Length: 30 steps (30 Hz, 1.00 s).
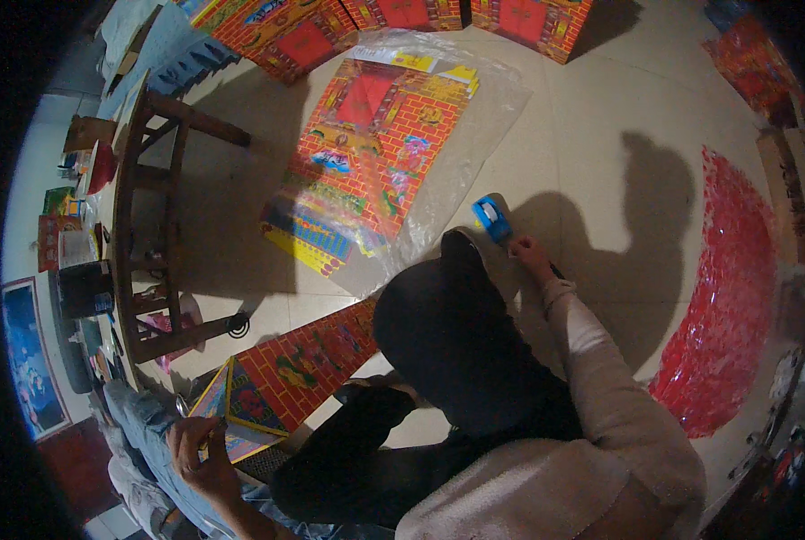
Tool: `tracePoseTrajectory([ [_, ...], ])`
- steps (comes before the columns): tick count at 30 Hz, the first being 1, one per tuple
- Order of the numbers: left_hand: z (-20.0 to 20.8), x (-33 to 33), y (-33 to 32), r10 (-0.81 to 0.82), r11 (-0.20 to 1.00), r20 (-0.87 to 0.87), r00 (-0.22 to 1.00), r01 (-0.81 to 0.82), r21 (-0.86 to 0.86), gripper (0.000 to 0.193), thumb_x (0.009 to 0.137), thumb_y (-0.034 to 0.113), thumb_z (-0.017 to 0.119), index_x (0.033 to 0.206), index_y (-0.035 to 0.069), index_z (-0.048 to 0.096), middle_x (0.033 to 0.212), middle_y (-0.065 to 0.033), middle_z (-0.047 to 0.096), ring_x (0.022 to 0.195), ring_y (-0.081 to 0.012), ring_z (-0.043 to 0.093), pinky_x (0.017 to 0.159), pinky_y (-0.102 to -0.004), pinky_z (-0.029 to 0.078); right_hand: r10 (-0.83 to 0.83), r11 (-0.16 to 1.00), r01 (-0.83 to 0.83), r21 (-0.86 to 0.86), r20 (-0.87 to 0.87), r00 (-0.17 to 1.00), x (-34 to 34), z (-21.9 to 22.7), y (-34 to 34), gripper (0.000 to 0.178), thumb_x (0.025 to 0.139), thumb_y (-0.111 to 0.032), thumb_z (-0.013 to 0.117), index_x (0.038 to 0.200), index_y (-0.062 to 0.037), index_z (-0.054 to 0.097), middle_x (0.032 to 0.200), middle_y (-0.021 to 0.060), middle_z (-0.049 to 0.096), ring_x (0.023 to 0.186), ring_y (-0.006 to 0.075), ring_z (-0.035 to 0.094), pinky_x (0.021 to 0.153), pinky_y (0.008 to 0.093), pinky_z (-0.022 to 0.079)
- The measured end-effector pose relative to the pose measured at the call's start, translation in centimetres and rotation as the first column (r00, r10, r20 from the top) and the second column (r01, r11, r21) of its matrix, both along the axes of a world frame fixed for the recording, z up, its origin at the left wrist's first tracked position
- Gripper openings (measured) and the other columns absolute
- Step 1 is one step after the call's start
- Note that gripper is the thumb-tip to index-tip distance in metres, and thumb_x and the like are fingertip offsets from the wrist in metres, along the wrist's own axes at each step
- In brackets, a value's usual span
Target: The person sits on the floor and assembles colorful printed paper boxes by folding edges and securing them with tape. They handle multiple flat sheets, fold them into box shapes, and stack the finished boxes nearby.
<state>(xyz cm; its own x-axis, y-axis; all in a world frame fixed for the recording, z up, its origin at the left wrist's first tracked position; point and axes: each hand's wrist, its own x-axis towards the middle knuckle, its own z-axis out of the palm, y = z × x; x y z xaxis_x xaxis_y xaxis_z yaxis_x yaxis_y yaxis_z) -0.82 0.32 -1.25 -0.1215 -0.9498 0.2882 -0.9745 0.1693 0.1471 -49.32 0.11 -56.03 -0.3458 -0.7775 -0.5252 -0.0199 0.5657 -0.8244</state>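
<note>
The right hand (530,256), reaching out of a beige sleeve (600,351), has its fingers closed on the near end of a blue tape dispenser (491,219) with a pale roll in it, just ahead of the knuckles on the light tiled floor (609,99). Left of that hand and farther off lie flat printed sheets (375,148) in a red and yellow brick pattern, with clear plastic (488,135) spreading past their edge. Beyond these, farthest from the hand, stand brick-patterned boxes (299,40) with red doors printed on them. Well to the right of the same hand spreads a shiny red pile (722,306). The left hand (197,447) has its fingers bent and their tips drawn in; whether they pinch anything, I cannot tell. Just beside it is a blue, yellow-edged end of a long brick-patterned piece (308,360), which runs off to its right. Farther ahead of the left hand stands a dark wooden frame (204,123).
</note>
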Motion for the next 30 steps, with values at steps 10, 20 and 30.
tracePoseTrajectory([
  [10, -0.2, 0.7, -0.5, -0.047, 0.999, 0.03, 0.998, 0.047, -0.004, 0.024, 0.067, -0.008, 0.077, 0.086, 0.005, 0.069, 0.087, -0.0069, 0.067, 0.085, -0.0254, 0.062, 0.081, -0.0392, 0.049, -0.233, 0.965, 0.229, -0.125, -0.022, 0.972, 0.9, -0.8, 0.2, 0.03, 0.09, -0.031, 0.074, 0.092, -0.0019, 0.071, 0.089, 0.0086, 0.072, 0.08, 0.016, 0.066, 0.074, 0.0336, 0.055],
  [20, -0.2, -0.3, -0.4, -0.032, 0.999, 0.026, 0.999, 0.033, -0.027, 0.024, 0.066, -0.007, 0.078, 0.085, 0.005, 0.069, 0.084, -0.0066, 0.066, 0.083, -0.025, 0.062, 0.078, -0.0366, 0.049, -0.11, 0.983, 0.057, 0.177, 0.307, 0.945, -0.7, -4.1, -0.3, 0.036, 0.091, -0.042, 0.068, 0.089, -0.0068, 0.072, 0.076, 0.0037, 0.067, 0.067, 0.0153, 0.062, 0.063, 0.0322, 0.049],
  [30, 0.1, 0.6, 0.0, -0.067, 0.997, 0.019, 0.998, 0.068, -0.038, 0.025, 0.059, 0.001, 0.083, 0.081, 0.008, 0.071, 0.078, -0.0051, 0.066, 0.077, -0.0252, 0.063, 0.072, -0.0356, 0.046, 0.273, 0.947, -0.262, -0.184, 0.037, 0.961, 4.2, 7.4, -2.0, 0.022, 0.096, -0.025, 0.067, 0.106, -0.0057, 0.071, 0.095, 0.0084, 0.072, 0.093, 0.0206, 0.068, 0.087, 0.0331, 0.052],
])
